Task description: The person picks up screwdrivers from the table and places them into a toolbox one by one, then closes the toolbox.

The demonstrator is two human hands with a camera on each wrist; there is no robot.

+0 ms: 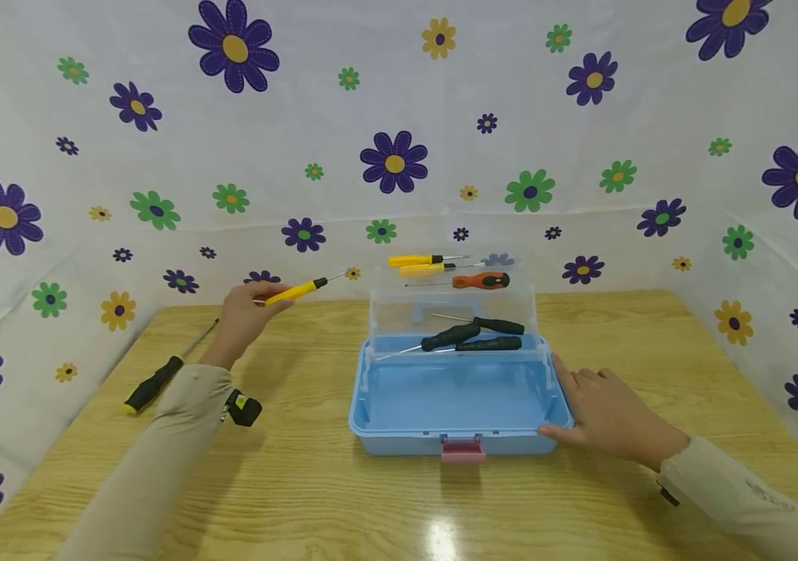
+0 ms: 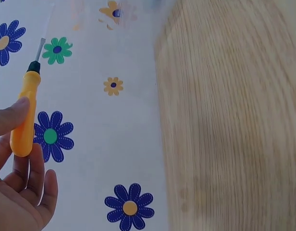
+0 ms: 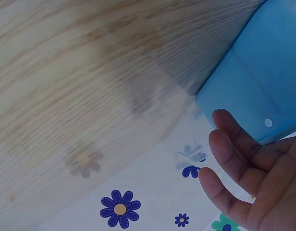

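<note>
My left hand (image 1: 246, 313) pinches a yellow-handled screwdriver (image 1: 295, 293) by its handle, held up over the back left of the table. In the left wrist view, its flat-tipped blade (image 2: 40, 49) points away from the fingers. A light blue toolbox (image 1: 399, 445) with a pink latch (image 1: 463, 449) stands open at the centre. My right hand (image 1: 605, 417) rests at its right side, thumb on the front corner rim. The right wrist view shows the other fingers loosely bent beside the blue wall (image 3: 253, 82).
Black screwdrivers (image 1: 489, 343) lie in the toolbox's clear tray. Behind them, two yellow screwdrivers (image 1: 414, 261) and an orange-and-black one (image 1: 481, 280) sit in the raised clear lid. Left of the left forearm, a black-and-yellow screwdriver (image 1: 153, 385) lies on the wooden table (image 1: 301, 499). Flowered cloth (image 1: 343, 156) hangs behind.
</note>
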